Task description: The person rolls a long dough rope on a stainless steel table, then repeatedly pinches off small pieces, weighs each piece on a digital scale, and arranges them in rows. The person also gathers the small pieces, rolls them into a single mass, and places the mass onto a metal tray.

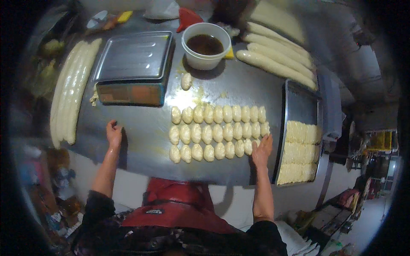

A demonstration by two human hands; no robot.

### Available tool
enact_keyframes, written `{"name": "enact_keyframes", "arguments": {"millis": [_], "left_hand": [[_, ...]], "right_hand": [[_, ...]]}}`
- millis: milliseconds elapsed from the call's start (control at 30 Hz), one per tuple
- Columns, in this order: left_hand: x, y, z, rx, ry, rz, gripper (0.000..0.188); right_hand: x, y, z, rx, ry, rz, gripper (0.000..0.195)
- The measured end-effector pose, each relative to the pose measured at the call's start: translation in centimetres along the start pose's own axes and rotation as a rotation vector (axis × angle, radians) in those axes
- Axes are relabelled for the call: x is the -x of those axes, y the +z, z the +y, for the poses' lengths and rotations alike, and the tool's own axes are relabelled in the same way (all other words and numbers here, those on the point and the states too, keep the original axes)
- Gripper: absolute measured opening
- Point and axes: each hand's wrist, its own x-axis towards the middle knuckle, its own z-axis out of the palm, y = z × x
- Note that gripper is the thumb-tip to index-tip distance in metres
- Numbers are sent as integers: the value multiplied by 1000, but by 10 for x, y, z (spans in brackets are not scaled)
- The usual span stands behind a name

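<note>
Several oval dough pieces [207, 134] lie in three rows on the metal table [144, 134]. My right hand [262, 148] rests at the right end of the lower two rows, touching the end pieces; its palm side is hidden, so I cannot tell whether it grips one. My left hand [114, 131] is over the table left of the rows, fingers slightly curled, with nothing seen in it. A single dough piece [186, 81] sits apart, above the rows. At the right, a metal tray [299, 102] holds shaped dough strips [299, 152] in three bands.
A scale with a metal top [134, 56] stands at the back left, beside long dough rolls [75, 89]. A plastic tub [206, 60] of dark liquid is at the back middle. More long dough rolls [275, 60] lie back right. A red cloth-like item [189, 19] is behind the tub.
</note>
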Motion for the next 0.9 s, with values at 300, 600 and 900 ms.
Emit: {"name": "enact_keyframes", "arguments": {"millis": [300, 600, 900], "left_hand": [[74, 2, 72, 10, 102, -110, 45], [102, -14, 96, 91, 138, -169, 41], [61, 37, 162, 813, -408, -620, 39]], "right_hand": [[-181, -121, -271, -352, -659, 517, 54], [-354, -40, -343, -61, -361, -99, 38], [-308, -80, -346, -1754, 84, -790, 32]]}}
